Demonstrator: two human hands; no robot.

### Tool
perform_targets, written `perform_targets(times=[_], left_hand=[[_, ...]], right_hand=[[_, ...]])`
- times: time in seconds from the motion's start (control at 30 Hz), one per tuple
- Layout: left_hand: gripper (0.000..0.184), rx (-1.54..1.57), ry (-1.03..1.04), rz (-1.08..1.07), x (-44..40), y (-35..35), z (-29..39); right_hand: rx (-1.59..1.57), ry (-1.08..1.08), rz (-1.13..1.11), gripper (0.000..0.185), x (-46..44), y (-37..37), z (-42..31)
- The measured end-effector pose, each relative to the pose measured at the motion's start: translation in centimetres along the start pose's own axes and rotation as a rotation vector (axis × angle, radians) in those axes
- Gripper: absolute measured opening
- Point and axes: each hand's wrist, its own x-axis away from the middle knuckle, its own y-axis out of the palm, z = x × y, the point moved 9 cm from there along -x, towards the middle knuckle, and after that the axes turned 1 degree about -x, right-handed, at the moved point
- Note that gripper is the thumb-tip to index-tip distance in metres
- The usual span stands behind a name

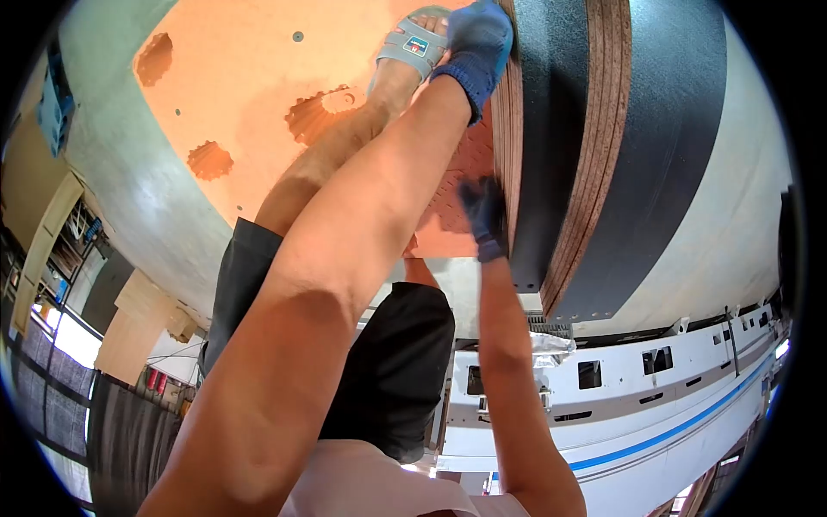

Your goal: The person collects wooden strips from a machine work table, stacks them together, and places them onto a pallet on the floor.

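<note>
My left hand, in a blue knit glove, is at the upper middle, beside the near brown edge of a stack of dark-faced boards. Its fingers are turned away from me and hidden. Lower down, my right hand, in a dark blue glove, is slightly blurred by motion. Its thumb stands apart from the fingers, close to the same board edge; whether it touches cannot be made out. The boards have layered brown edges.
My sandalled foot stands on an orange panel with jagged round cutouts. Grey floor surrounds it. A long white machine with a blue stripe runs along the lower right. Wooden boards are at the left.
</note>
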Motion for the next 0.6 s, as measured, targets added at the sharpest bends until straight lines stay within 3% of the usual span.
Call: perform_targets(times=[0.03, 0.07, 0.1, 0.17, 0.2, 0.27, 0.3, 0.4, 0.53, 0.6], left_hand=[[0.049, -0.015, 0.018, 0.011, -0.9, 0.9, -0.9], [0.050, -0.028, 0.032, 0.014, -1.0, 1.5, -1.5], [0.049, 0.179, 0.009, 0.060, 1.1, -0.6, 0.6], [0.048, 0.118, -0.009, 0.057, 1.1, -0.9, 0.6], [0.047, 0.087, -0.020, 0.051, 1.2, -1.2, 0.7], [0.044, 0.141, -0.026, 0.048, 1.6, -2.0, 1.3], [0.043, 0.097, -0.044, 0.023, 0.3, -0.6, -0.4], [0.041, 0.042, -0.026, 0.060, -0.4, -0.5, -1.6], [0.038, 0.036, 0.049, 0.146, 0.7, -0.3, -0.6], [0.038, 0.300, 0.023, 0.021, 1.1, 0.1, -0.1]], right_hand=[[0.262, -0.105, 0.020, 0.039, 4.1, 4.2, -2.9], [0.182, -0.100, -0.001, 0.039, 4.3, 4.5, -2.3], [0.105, -0.098, -0.019, 0.040, 4.4, 4.5, -2.1], [-0.009, -0.090, -0.039, 0.041, 3.7, 4.0, -1.3], [-0.011, -0.142, -0.073, 0.028, 3.5, 3.3, -0.3], [0.130, -0.026, 0.018, 0.026, 4.7, 2.7, 2.1], [0.168, -0.048, -0.054, 0.040, 5.3, 2.7, 1.4], [-0.203, -0.027, -0.006, 0.038, 3.3, 1.6, -0.8], [-0.139, -0.096, -0.006, 0.034, 4.6, 2.5, -0.7], [-0.082, -0.054, -0.089, 0.039, 4.6, 1.5, 1.0]])
